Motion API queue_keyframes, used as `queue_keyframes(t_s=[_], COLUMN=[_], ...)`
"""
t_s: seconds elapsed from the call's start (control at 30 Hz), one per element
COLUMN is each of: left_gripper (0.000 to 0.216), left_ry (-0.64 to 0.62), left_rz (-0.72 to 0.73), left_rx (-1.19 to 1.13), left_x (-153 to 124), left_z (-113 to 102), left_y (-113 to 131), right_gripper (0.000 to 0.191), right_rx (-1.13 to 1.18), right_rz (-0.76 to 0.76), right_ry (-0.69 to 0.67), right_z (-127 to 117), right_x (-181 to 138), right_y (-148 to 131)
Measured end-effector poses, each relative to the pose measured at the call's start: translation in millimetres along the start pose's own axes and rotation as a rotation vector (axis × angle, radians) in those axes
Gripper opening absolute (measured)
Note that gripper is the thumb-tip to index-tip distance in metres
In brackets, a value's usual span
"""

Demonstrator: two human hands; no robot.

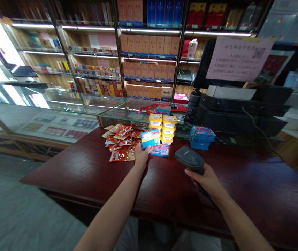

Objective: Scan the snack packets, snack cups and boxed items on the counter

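Note:
My left hand (141, 155) grips a small blue and yellow box (150, 138), tilted up above the table. Under it lies another flat blue and pink box (161, 150). In my right hand (206, 179) is a dark barcode scanner (189, 158), its head pointing toward the boxes. Just behind the held box stand two stacks of yellow-lidded tubs (167, 131). Left of my left hand, orange snack packets (121, 139) lie in a loose heap. A stack of blue boxes (202, 137) stands farther right.
All this is on a dark wooden table (161, 188). A glass display counter (60, 120) runs behind it and to the left. At the right stand a black printer (243, 108) and a monitor with a paper notice (239, 59). Shelves with boxed goods (149, 45) line the wall.

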State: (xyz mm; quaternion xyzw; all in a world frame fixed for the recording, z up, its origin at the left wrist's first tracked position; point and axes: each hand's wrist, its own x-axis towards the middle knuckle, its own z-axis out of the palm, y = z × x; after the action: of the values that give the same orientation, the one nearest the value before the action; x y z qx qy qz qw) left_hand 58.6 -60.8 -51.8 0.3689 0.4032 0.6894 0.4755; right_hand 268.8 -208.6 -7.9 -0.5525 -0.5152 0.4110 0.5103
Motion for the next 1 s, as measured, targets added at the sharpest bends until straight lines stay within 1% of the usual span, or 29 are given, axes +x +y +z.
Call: queue_keyframes(t_s=[0.1, 0.27, 0.33, 0.4, 0.47, 0.5, 0.57, 0.63, 0.7, 0.8, 0.9, 1.0], left_gripper=[0.033, 0.046, 0.048, 0.047, 0.045, 0.044, 0.042, 0.040, 0.038, 0.035, 0.031, 0.027], left_ry=[-0.018, -0.049, -0.050, -0.056, -0.068, -0.076, -0.097, -0.124, -0.151, -0.200, -0.258, -0.315], left_rz=[-0.003, -0.004, 0.000, 0.017, 0.039, 0.049, 0.068, 0.087, 0.107, 0.127, 0.166, 0.269], left_rx=[0.001, -0.033, -0.030, -0.039, -0.037, -0.030, -0.008, 0.023, 0.064, 0.126, 0.206, 0.317], left_x=[0, 2, 3, 3, 3, 3, 3, 3, 2, -2, -10, -17], left_z=[0, -4, -5, -5, -5, -4, -3, -2, 0, 3, 9, 21], left_y=[1, -3, -4, -4, -4, -3, -2, -2, -1, 0, 6, 16], right_gripper=[0.033, 0.035, 0.033, 0.030, 0.028, 0.027, 0.027, 0.035, 0.038, 0.035, 0.032, 0.029], right_rx=[0.009, 0.010, -0.044, -0.195, -0.444, -0.586, -0.850, -1.020, -1.126, -1.220, -1.252, -1.235], right_rz=[0.008, 0.018, -0.001, -0.080, -0.164, -0.186, -0.176, -0.206, -0.260, -0.298, -0.303, -0.277], right_ry=[0.013, 0.011, 0.001, 0.004, 0.010, 0.004, -0.030, -0.058, -0.068, -0.049, -0.019, -0.021], right_z=[1, 3, 3, -1, -7, -11, -20, -28, -36, -43, -45, -45], right_x=[-1, 0, 2, 3, 3, 2, -1, -5, -9, -12, -12, -10], right_y=[1, 4, 5, 5, 6, 8, 14, 22, 32, 43, 46, 43])
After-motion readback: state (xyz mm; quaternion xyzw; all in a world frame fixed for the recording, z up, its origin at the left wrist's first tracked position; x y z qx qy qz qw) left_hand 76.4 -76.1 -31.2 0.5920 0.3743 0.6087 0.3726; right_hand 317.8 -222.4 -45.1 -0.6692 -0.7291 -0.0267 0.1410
